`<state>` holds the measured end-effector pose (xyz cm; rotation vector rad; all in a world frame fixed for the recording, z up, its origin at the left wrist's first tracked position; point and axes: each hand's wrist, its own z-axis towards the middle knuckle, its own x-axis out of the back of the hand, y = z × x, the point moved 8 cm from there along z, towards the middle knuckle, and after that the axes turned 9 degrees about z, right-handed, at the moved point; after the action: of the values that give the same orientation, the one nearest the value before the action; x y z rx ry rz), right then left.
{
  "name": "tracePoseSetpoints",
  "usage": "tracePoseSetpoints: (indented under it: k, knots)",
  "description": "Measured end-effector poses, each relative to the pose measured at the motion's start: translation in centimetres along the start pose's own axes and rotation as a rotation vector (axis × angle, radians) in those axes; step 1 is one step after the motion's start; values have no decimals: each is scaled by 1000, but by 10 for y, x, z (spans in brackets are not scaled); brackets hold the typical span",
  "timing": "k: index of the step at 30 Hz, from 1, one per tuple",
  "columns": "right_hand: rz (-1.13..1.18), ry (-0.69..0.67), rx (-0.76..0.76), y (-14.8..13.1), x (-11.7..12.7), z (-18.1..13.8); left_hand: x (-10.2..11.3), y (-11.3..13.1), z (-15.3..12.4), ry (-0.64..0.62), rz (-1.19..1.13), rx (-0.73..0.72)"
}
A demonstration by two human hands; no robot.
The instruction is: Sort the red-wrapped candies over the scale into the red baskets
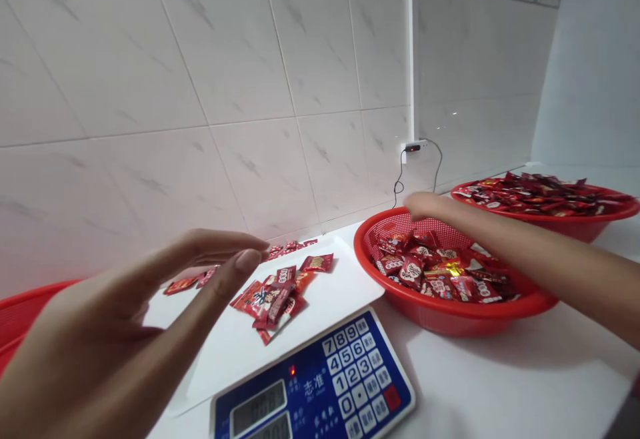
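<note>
My left hand (150, 312) hovers over the left part of the scale's white tray (345, 285), fingers stretched out and thumb tip near the fingertips. Nothing shows in its grasp. Just beyond it, a loose heap of small red wrapped candies (275, 299) lies on the tray. My right hand (423, 205) is above the far rim of a red plastic basket (435, 319), blurred, its fingers not distinguishable. Inside that basket are many red candy packets (440, 265), some with white lettering and one gold. The scale's blue keypad panel (310, 385) faces me.
Another red basket (575, 225), heaped with candies, stands at the far right. More packets (293, 247) lie behind the tray along the tiled wall (250, 172). A red basket rim (20, 319) shows at left. Cables (400, 179) hang from a wall socket behind the middle basket.
</note>
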<state>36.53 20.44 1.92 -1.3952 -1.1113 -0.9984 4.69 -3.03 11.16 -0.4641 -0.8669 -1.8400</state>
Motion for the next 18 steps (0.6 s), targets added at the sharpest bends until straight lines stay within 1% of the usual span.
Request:
tracePoseSetpoints:
  k: [1, 3, 5, 7, 10, 12, 14, 16, 18]
  knots:
    - [-10, 19, 30, -17, -5, 2, -2, -1, -1, -22, 33, 24]
    - [-13, 1, 68, -43, -24, 4, -4, -2, -3, -53, 66, 52]
    - [-13, -15, 68, -55, -44, 3, -2, 0, -5, -41, 46, 37]
    - [-17, 5, 68, -57, -52, 1, 5, 4, -7, -4, 16, 13]
    - [-13, 65, 106, -52, -44, -3, 20, 8, -10, 80, 19, -25]
    - [-1, 64, 157, -53, -39, -7, 29, 11, -11, 130, 26, -44]
    - [15, 17, 208, -55, -43, -11, 33, 10, -10, 141, 32, -27]
    - [30, -21, 242, -58, -51, -15, 32, 8, -8, 123, 31, 0]
    - [41, -21, 260, -58, -59, -17, 31, 7, -5, 115, 27, -12]
